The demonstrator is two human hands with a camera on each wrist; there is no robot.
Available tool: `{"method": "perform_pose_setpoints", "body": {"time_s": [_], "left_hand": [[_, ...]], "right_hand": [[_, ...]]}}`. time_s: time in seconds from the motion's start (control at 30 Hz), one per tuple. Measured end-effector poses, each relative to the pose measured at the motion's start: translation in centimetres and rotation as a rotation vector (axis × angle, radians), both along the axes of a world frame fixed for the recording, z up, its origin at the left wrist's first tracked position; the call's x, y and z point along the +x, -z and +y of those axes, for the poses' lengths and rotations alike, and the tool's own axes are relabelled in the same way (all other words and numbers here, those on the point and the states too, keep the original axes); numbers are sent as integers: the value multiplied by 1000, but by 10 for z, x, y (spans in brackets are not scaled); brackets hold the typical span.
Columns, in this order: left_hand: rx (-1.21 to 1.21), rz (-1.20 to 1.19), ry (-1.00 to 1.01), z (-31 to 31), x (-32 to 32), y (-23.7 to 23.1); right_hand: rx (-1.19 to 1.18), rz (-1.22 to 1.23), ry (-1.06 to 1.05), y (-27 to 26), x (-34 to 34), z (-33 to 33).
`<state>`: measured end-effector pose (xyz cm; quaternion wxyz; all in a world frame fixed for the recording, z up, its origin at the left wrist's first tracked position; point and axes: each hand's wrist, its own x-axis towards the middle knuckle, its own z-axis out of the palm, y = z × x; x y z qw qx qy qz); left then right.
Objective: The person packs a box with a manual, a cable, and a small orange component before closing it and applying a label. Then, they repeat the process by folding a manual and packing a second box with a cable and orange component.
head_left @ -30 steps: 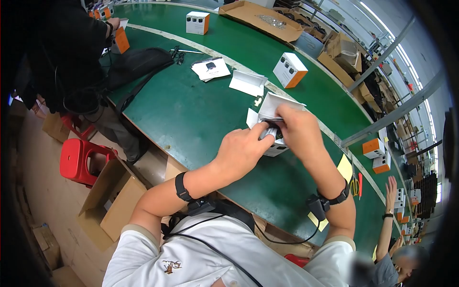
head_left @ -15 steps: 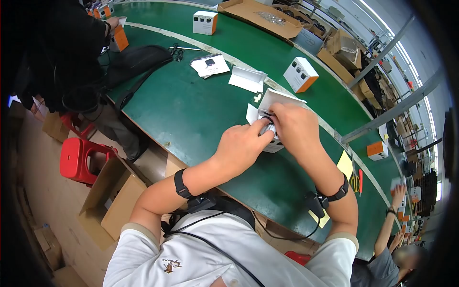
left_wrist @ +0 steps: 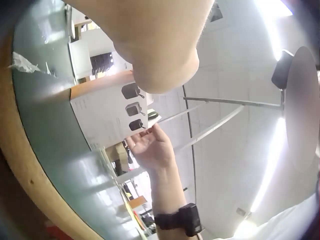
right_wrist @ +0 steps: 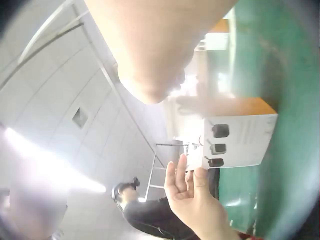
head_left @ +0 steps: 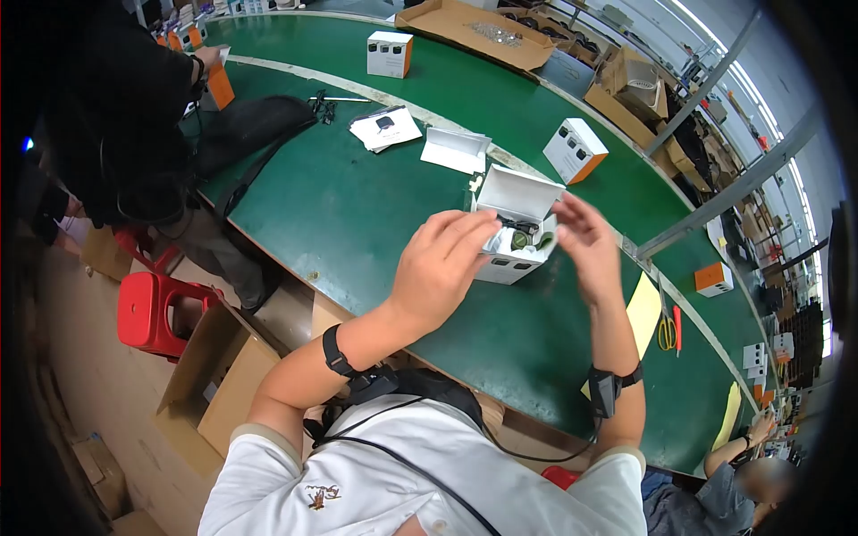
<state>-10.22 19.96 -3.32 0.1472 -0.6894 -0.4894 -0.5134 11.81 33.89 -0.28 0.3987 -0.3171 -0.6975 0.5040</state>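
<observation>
A white box [head_left: 511,267] with dark device pictures on its front stands on the green table, its lid [head_left: 520,191] raised at the back. Inside lie a black cable [head_left: 516,225] and a round dark-green piece [head_left: 520,240], with clear wrapping around them. The left hand [head_left: 442,265] is at the box's left side, fingertips over the top edge; in the right wrist view its thumb [right_wrist: 200,181] lies at the box's corner. Fingers loosely spread, the right hand [head_left: 590,247] is blurred beside the right wall. The left wrist view shows that palm [left_wrist: 154,150] with nothing in it.
A white-and-orange box [head_left: 575,150] stands behind the work, another [head_left: 390,54] farther back. Leaflets [head_left: 385,129] and a folded white card piece [head_left: 454,149] lie left of the lid. Yellow-handled scissors [head_left: 667,332] lie at right. Someone in black [head_left: 98,116] works at left.
Both hands have come apart from inside the box; the right has moved off to the right, the left to the left edge. The cable and green piece now show. Boxes behind have shifted slightly right.
</observation>
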Motion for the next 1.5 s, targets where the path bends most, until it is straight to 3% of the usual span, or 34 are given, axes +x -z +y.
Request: {"method": "perform_pose_setpoints", "body": {"time_s": [0.07, 0.13, 0.23, 0.3, 0.37, 0.47, 0.57, 0.6, 0.67, 0.77, 0.83, 0.9, 1.0, 1.37, 1.4, 1.43, 1.5], "left_hand": [[-17, -21, 28, 3, 6, -2], [33, -150, -10, 5, 16, -5], [-37, -59, -13, 9, 17, 5], [-54, -12, -20, 11, 14, 8], [-67, 32, -32, 13, 12, 14], [-35, -170, 42, 15, 12, 28], [125, -723, 173, 15, 22, 16], [119, -721, 174, 12, 18, 10], [-90, -264, 14, 10, 4, 2], [-101, -270, 36, 13, -2, -1], [-134, -251, 51, 14, -5, 1], [-16, -136, 27, 13, -6, 5], [-29, -50, -15, 7, -7, 5], [-67, 15, -37, 0, -10, 10], [-89, -122, -20, -2, -7, 6], [-108, -258, -3, -2, -8, 3], [-210, -239, -29, 2, -20, 14]], "right_hand": [[-248, 155, -103, 26, -11, -6], [-322, 144, -153, 20, -28, -17], [-310, 178, -162, 16, -36, -21], [-50, 112, -65, 18, -35, -23], [27, 152, -160, 16, -29, -30], [132, 184, -263, 22, -25, -33], [156, 155, -193, 29, -23, -33], [263, 78, -173, 26, -23, -34], [371, -1, -162, 25, -23, -33], [342, 3, -126, 25, -21, -29], [541, -127, -158, 25, -17, -24], [571, -118, -172, 26, -16, -26], [555, -100, -228, 40, -14, -25], [620, -175, -152, 41, -18, -27], [628, -175, -161, 42, -18, -25], [503, -128, -58, 46, -18, -19], [365, -101, 208, 35, -23, 5]]}}
